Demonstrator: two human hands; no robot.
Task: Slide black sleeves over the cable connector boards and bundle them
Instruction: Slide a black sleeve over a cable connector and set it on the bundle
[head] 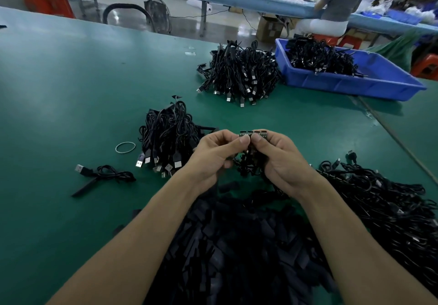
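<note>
The left hand (214,155) and right hand (279,160) both pinch one clump of connector boards (253,133) above one sleeve pile (237,245), with one rubber band (125,147) beyond-left of it.

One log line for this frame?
left hand pinches small green cable connector boards | right hand pinches them too | loose black sleeves piled below hands

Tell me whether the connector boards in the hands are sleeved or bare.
Bare: the connector boards show green tops above the fingers of the left hand and right hand, with no sleeve over them.
</note>
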